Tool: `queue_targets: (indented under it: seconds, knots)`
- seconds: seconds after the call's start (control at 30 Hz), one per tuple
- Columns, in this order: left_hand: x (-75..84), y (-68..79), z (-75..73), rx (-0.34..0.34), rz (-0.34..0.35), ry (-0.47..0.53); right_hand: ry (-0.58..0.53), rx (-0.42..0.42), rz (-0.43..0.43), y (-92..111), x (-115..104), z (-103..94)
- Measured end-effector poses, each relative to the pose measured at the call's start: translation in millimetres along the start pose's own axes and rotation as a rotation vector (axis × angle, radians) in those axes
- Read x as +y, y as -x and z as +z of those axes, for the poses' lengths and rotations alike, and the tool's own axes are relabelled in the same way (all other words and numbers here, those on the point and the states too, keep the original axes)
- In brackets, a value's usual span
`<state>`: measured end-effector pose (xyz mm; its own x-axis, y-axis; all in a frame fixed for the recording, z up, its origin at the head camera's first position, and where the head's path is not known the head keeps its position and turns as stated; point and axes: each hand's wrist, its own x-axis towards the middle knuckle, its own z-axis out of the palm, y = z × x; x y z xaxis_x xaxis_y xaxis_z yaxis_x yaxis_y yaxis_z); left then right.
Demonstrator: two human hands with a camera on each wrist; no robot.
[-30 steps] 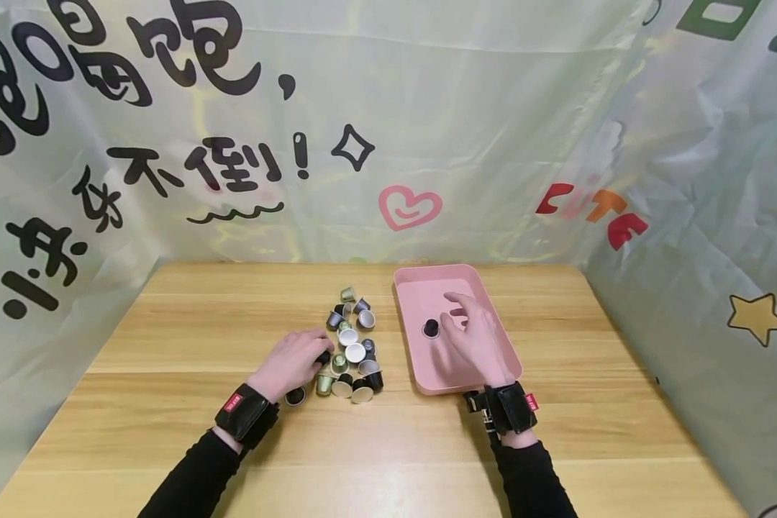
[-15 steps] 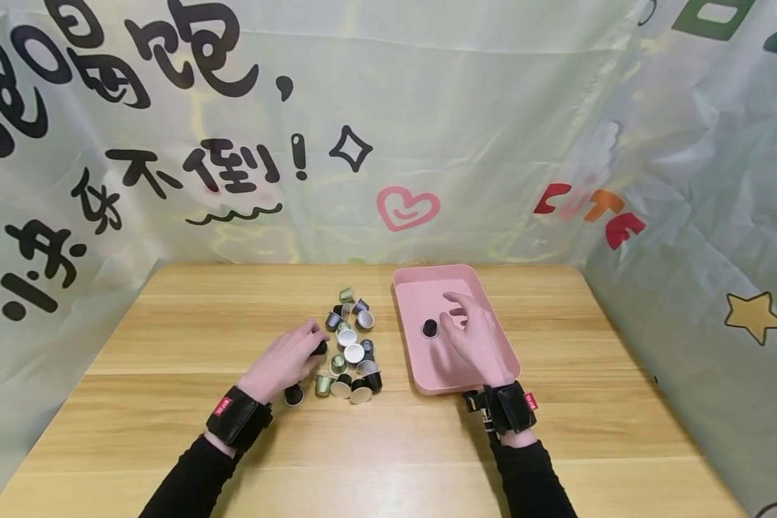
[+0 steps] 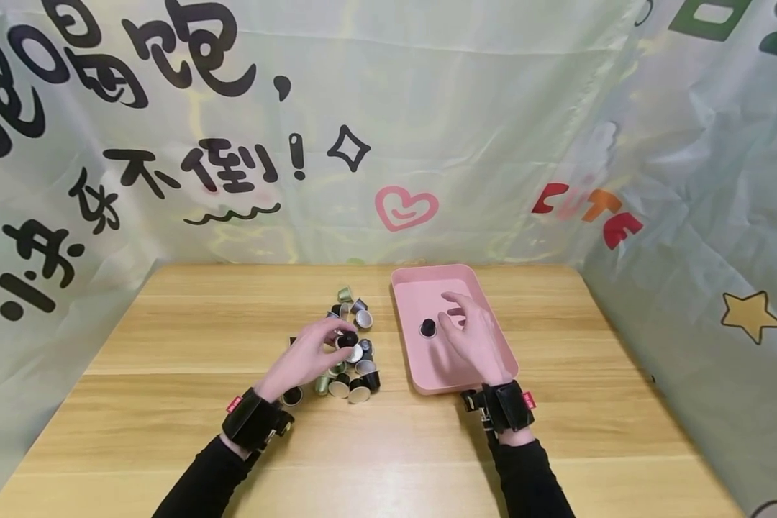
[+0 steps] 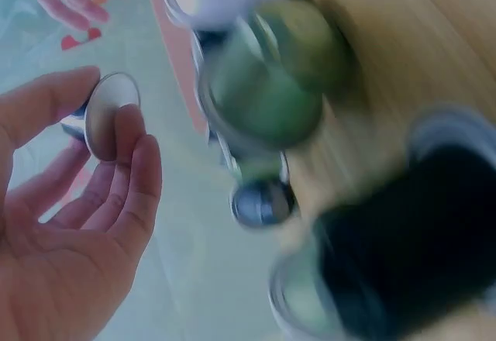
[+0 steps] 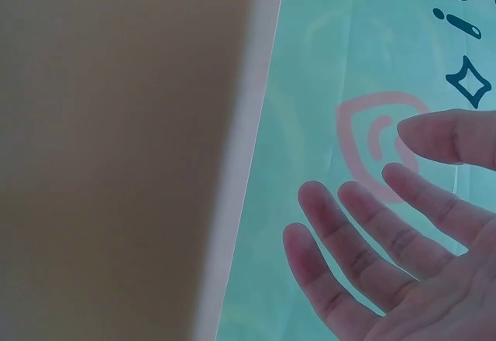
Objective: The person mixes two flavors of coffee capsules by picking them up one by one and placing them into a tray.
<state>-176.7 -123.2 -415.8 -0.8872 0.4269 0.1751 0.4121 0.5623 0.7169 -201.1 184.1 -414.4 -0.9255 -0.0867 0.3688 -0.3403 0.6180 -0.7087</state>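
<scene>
My left hand pinches a black coffee capsule between thumb and fingers, above a loose cluster of coffee capsules. In the left wrist view the pale round lid of that capsule faces the camera. Below and around the hand lie green, black, blue and silver capsules, such as a black one at the cluster's right edge. Over the pink tray hovers my right hand, fingers relaxed and apart, holding nothing. One black capsule stands in the tray, left of that hand.
Wooden tabletop surrounds the cluster and the tray. A printed cloth backdrop rises behind the table and along both sides. A black capsule sits just beside my left wrist.
My left hand has lifted the black capsule from the cluster's left side and carried it right, over the middle of the cluster. My right hand stays over the tray.
</scene>
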Motion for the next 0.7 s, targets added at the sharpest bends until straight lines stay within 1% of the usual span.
queue_targets:
  seconds: [0.13,0.2,0.33,0.43,0.6,0.7]
  knots:
    - [7.2,-11.9,8.1,0.015,-0.038,0.082,-0.005,-0.011,0.010,-1,0,0.7]
    - [10.6,-18.1,11.9,0.017,-0.058,0.094,-0.019,-0.015,0.015,-2,1,1.3]
    - [17.1,-32.3,16.9,0.015,-0.063,0.081,-0.036,-0.015,0.012,-2,2,3.1]
    - [22.2,-45.1,18.7,0.011,-0.052,0.058,-0.039,-0.007,0.016,-3,2,3.9]
    - [30.6,-66.3,22.2,0.008,-0.062,0.097,-0.040,-0.005,0.015,-3,2,3.2]
    - [34.6,-76.0,27.1,0.025,-0.069,0.108,-0.038,-0.010,0.011,-3,3,2.4]
